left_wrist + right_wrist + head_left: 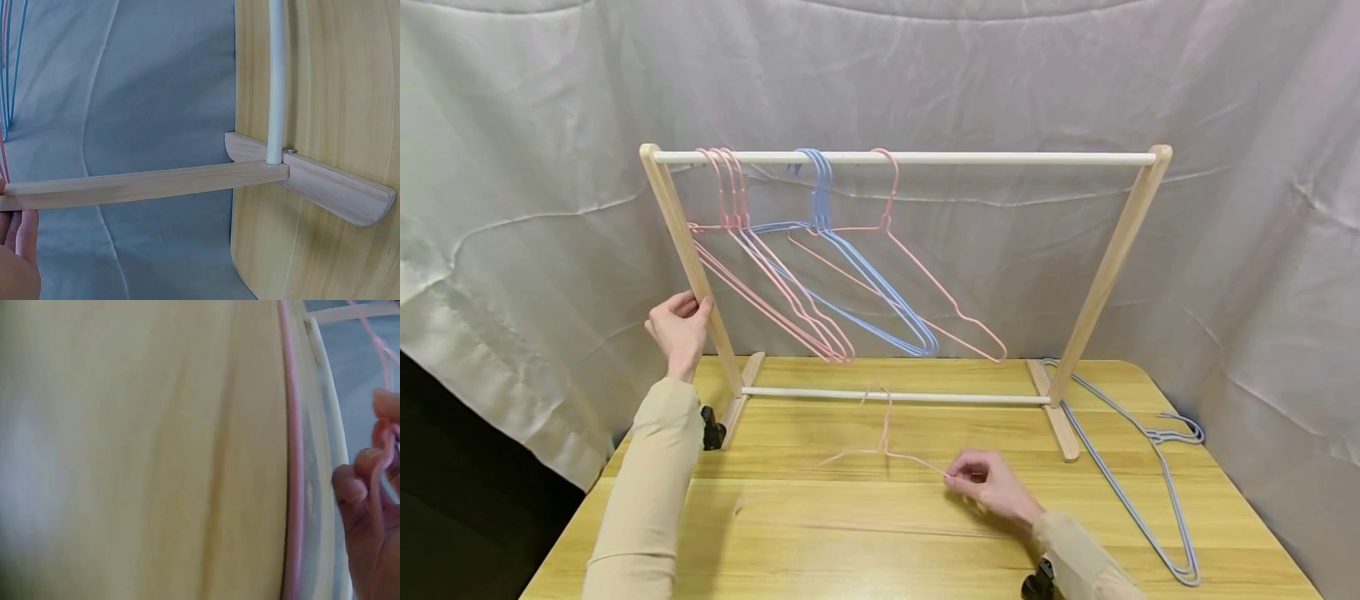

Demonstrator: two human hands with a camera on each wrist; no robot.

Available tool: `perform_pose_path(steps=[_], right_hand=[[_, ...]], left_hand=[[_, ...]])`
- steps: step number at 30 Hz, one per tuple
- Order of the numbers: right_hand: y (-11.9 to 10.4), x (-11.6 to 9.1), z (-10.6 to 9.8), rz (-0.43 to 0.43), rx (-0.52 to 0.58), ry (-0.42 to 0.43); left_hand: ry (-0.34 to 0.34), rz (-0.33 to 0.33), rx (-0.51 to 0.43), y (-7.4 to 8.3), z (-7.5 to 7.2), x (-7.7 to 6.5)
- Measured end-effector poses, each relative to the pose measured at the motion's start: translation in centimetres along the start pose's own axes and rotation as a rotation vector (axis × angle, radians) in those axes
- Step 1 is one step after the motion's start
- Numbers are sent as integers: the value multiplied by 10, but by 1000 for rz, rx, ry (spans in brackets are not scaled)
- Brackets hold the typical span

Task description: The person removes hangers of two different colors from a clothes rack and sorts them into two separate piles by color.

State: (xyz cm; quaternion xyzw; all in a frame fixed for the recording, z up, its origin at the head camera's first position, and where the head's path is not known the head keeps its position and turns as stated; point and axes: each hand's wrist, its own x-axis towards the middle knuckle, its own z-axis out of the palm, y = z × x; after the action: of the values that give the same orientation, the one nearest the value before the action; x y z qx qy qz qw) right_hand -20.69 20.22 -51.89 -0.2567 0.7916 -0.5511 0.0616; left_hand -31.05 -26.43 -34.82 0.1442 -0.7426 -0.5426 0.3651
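Over the tabletop [820, 575], between back and near edges: pink hanger [885, 448], hook upward, with its right shoulder at the fingertips of right hand [988, 483] and the rest extending to the left of them.
Fingers of right hand: bent, with almost no gap between thumb and forefinger; pinching the hanger's shoulder.
Right forearm: in beige sleeve [1078, 554], stretched from the near side, low over the tabletop's right half.
Left hand [679, 329]: holding left upright [690, 250] of the rack [1118, 250], below its middle; fingers and thumb bent, spread only as much as the wood needs.
Left forearm: stretched forward along the tabletop's left edge, with the hand raised above the surface.
On top rail [1022, 158]: pink hangers [727, 219] near left end, then blue hangers [820, 212], then single pink one [886, 219].
By the tabletop's right edge: more blue hangers [1157, 435], lying partly behind the rack's right foot [1062, 429].
Hard to make out: left shoulder and lower bar of the held hanger, faint and blurred; cannot tell if touching the tabletop.
Cut off: near edge of tabletop in head view; much of each hand in its own wrist view.
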Motion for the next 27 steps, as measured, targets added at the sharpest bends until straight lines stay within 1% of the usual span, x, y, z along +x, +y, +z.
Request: perform_pose_path(steps=[2, 4, 9, 13, 18, 27], right_hand=[[3, -1, 1, -27, -10, -23], [5, -1, 1, -36, -9, -37], [7, 0, 2, -20, -5, -46], [7, 0, 2, -5, -27, -43], [7, 0, 4, -10, -55, -30], [10, 2, 6, 1, -109, -23]], left_hand=[[-3, -1, -3, 0, 0, 0], [-4, 1, -5, 1, 0, 0], [7, 15, -20, 1, 1, 0], [10, 5, -18, 2, 1, -1], [2, -11, -19, 2, 0, -1], [2, -11, -21, 1, 0, 0]])
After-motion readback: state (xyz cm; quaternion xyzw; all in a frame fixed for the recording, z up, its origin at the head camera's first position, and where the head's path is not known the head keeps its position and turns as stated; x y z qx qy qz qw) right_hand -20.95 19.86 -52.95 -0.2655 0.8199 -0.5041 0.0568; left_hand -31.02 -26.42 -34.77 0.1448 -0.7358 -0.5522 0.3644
